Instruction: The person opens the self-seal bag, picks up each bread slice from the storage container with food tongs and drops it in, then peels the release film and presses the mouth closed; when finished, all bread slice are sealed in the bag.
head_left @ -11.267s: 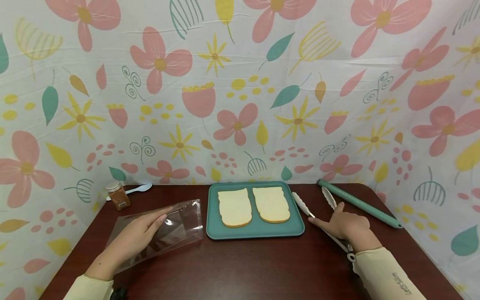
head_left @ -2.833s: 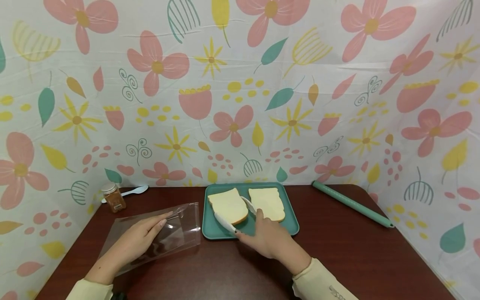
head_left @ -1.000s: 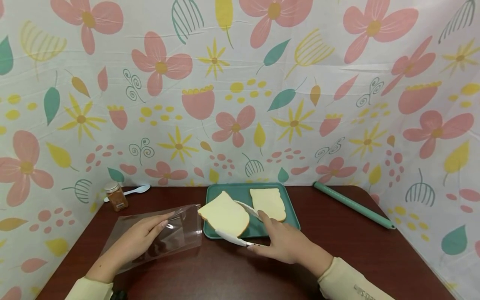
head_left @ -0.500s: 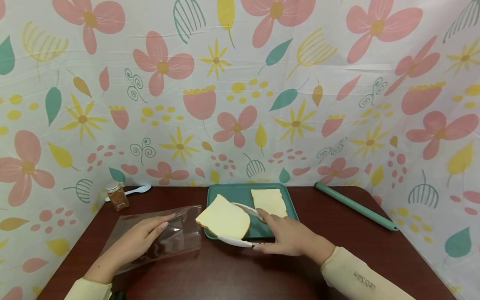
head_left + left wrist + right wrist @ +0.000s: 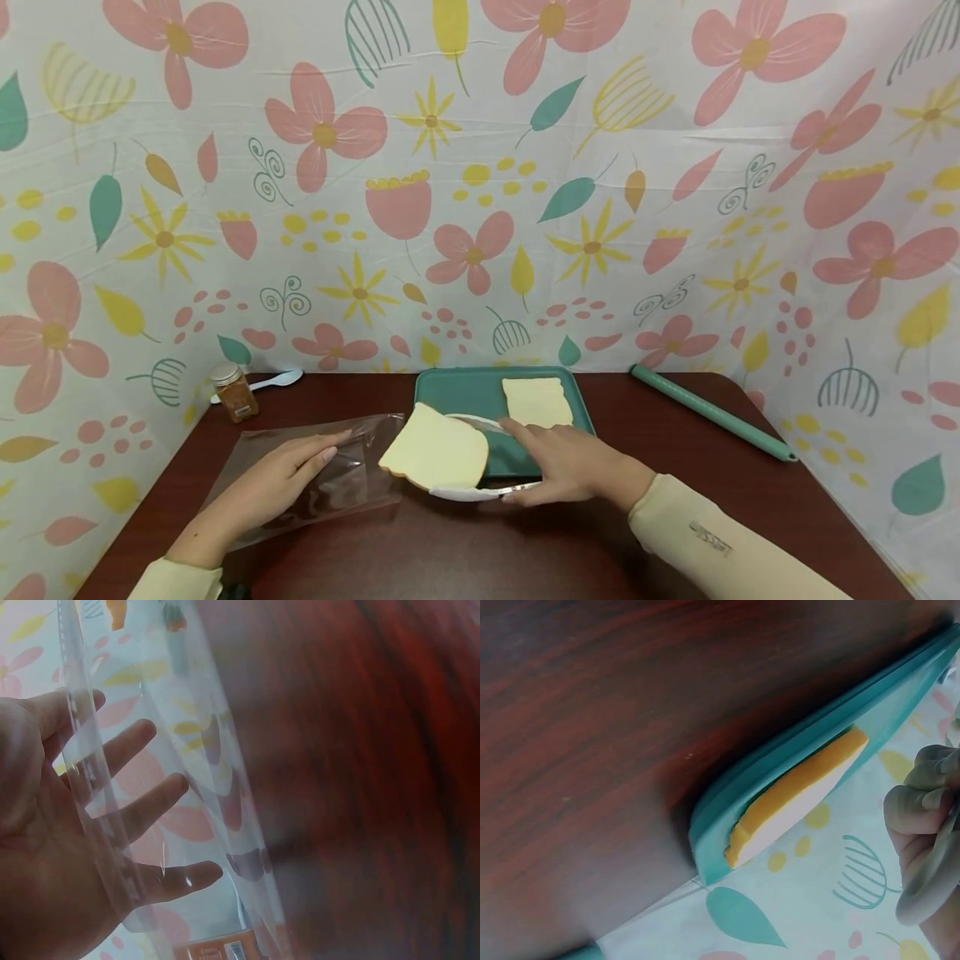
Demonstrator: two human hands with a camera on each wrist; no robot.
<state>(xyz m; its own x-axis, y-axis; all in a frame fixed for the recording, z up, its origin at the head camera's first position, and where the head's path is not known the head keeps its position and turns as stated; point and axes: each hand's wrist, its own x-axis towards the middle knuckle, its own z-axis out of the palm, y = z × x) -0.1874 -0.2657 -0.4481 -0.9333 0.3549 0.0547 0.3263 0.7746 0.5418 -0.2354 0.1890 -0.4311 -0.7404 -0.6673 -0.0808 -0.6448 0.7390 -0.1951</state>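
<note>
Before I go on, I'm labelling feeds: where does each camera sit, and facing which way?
Head: on the head, facing forward and down at the tray, bag and tongs; left hand, right hand and sleeves show.
Left wrist: on that wrist, facing the bag; the left hand shows at the left edge.
Right wrist: on that wrist, facing the tray; part of the right hand shows at the right edge.
Shared: head and right wrist both show the slice in the tray.
</note>
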